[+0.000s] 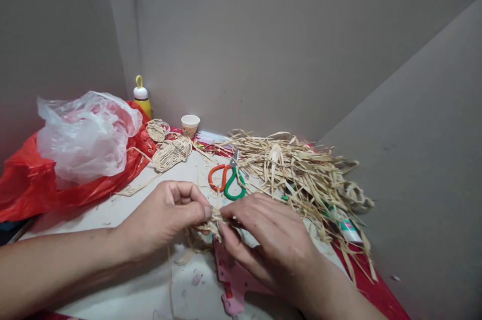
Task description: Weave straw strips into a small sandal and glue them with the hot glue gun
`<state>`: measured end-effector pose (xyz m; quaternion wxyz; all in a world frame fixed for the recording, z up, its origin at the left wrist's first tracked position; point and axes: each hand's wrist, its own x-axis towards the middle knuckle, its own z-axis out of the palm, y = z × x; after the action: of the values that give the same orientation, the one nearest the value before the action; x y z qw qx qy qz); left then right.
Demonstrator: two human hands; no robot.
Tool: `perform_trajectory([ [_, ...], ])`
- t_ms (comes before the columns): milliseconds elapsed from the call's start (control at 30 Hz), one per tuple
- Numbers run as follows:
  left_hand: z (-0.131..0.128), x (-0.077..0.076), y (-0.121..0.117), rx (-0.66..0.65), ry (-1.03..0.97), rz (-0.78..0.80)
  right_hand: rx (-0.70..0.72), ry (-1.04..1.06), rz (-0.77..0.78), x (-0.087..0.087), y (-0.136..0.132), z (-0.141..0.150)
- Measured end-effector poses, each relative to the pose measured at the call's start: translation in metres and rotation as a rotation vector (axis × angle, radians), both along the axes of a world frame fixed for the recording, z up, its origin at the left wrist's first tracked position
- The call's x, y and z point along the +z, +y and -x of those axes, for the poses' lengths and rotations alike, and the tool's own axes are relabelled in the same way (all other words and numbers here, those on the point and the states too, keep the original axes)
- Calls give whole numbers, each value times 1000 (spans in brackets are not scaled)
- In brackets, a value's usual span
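Note:
Between my two hands is a small woven straw piece [214,225], with loose strands hanging below it. My left hand [171,209] pinches its left side between thumb and fingers. On the other side, my right hand [269,239] grips the right edge with thumb and fingertips. Beneath the right hand lies a pink plastic piece [235,280], partly covered by it. Just beyond the hands are scissors [229,179] with one orange and one green handle, their blades pointing away.
A heap of dry straw strips [293,164] spreads over the right, partly covering a white and green bottle [350,232]. Braided straw pieces [172,154] lie at back left beside a red bag [22,184] and clear plastic bag [90,144]. Behind stand a paper cup [190,126] and yellow bottle [143,101].

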<state>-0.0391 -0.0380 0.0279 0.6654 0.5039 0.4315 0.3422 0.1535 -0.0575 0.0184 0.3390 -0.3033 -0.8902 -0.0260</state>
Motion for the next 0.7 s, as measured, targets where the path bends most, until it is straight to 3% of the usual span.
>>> perform_trajectory([
  [233, -1, -4, -1, 27, -91, 45, 12, 65, 77, 3, 3, -3],
  [433, 4, 2, -2, 130, -225, -11, -95, 212, 153, 17, 1, -15],
  [700, 3, -1, -4, 149, -261, -31, -146, 247, 189, 19, 3, -9],
])
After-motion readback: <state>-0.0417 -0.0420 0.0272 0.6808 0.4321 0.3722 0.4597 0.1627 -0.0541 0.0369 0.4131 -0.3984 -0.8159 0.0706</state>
